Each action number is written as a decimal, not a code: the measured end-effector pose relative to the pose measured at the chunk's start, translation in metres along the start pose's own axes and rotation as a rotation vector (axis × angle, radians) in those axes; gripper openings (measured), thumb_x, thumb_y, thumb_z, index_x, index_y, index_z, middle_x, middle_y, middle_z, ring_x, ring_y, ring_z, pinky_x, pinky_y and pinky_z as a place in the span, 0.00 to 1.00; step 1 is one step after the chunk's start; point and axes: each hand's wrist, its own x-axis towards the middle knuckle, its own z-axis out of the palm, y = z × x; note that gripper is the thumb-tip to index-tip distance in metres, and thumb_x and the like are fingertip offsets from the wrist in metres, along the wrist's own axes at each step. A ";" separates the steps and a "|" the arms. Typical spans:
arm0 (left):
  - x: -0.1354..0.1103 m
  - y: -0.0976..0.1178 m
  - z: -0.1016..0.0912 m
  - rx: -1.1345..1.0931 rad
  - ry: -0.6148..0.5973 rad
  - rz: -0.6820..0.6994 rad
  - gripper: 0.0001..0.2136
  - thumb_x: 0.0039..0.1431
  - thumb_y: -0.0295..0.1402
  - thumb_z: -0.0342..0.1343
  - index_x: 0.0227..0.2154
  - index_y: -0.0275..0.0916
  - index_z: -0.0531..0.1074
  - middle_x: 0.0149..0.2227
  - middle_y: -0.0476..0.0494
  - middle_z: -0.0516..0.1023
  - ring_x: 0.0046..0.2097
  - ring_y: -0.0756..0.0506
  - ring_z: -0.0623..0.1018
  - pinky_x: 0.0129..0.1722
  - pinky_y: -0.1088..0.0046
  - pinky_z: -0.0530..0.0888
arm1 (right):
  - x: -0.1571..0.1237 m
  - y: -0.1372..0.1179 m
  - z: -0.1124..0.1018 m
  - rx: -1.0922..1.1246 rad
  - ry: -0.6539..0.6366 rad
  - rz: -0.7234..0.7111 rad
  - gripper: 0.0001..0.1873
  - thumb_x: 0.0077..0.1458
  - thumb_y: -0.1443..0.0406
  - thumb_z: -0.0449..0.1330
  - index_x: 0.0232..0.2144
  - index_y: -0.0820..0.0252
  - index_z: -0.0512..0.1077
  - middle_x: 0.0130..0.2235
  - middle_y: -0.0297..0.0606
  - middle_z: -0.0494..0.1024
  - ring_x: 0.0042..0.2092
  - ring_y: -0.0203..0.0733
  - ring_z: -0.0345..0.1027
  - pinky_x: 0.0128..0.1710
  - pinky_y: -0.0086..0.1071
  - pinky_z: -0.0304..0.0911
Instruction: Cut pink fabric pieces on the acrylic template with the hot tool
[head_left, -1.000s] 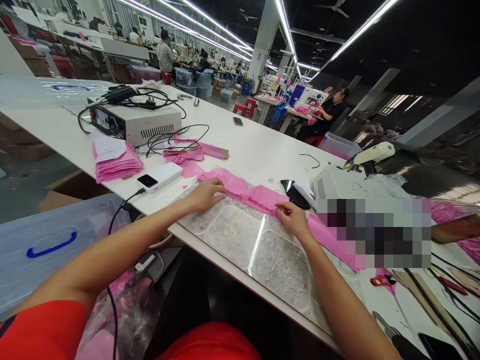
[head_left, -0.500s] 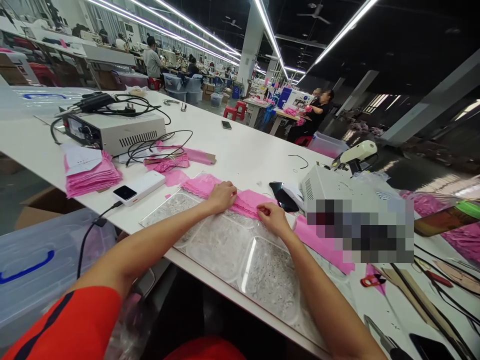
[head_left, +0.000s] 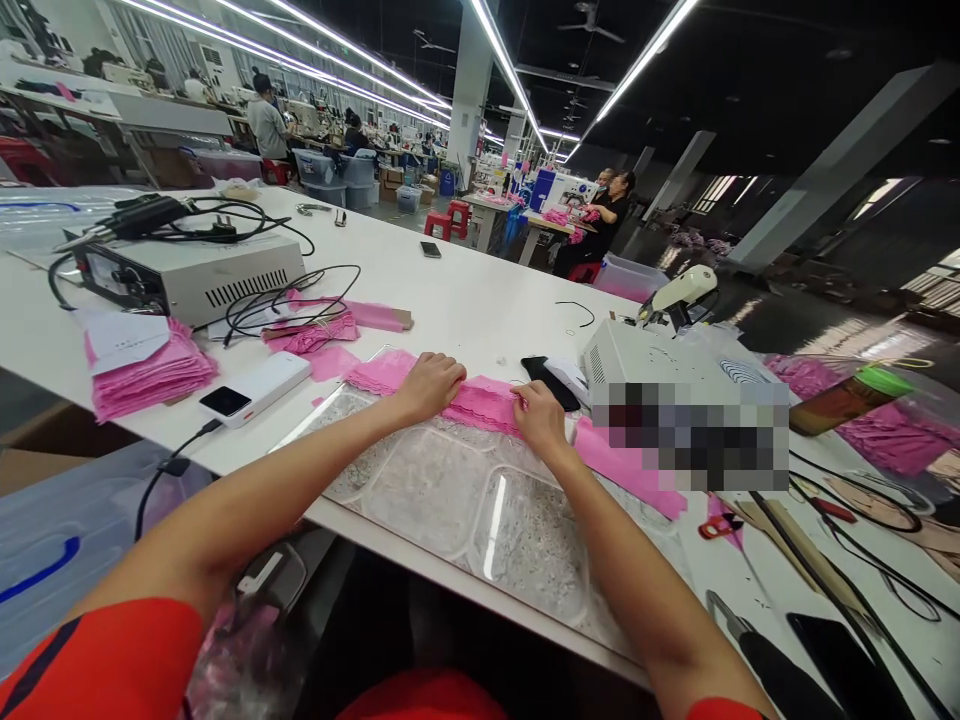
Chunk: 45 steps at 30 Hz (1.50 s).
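A layered strip of pink fabric (head_left: 487, 405) lies along the far edge of a clear patterned mat (head_left: 420, 490). My left hand (head_left: 433, 388) rests on the middle of the strip, its fingers curled together over the cloth. At the strip's right end, my right hand (head_left: 538, 415) pinches the fabric edge between thumb and fingers. Parts of the cloth are hidden beneath both hands. To the right of my right hand lies another flat pink fabric piece (head_left: 630, 470).
Left on the white table (head_left: 480, 290) are a stack of pink pieces (head_left: 154, 375), a white power bank (head_left: 259, 388) and a grey box with cables (head_left: 202, 275). Another grey box (head_left: 660, 370), a red-handled cutter (head_left: 720, 526) and a phone (head_left: 847, 665) lie right. Co-workers sit farther back.
The view has swung slightly to the right. My right hand has shifted a little at the strip's end, its fingers now nearer the far edge. My left hand stays on the fabric.
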 end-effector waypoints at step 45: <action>-0.141 0.044 -0.007 -0.331 -0.117 0.397 0.12 0.65 0.28 0.48 0.46 0.40 0.74 0.50 0.40 0.78 0.53 0.42 0.75 0.54 0.62 0.68 | -0.106 -0.068 -0.027 0.507 -0.396 -0.064 0.06 0.56 0.67 0.55 0.27 0.59 0.69 0.26 0.32 0.71 0.26 0.33 0.62 0.27 0.28 0.59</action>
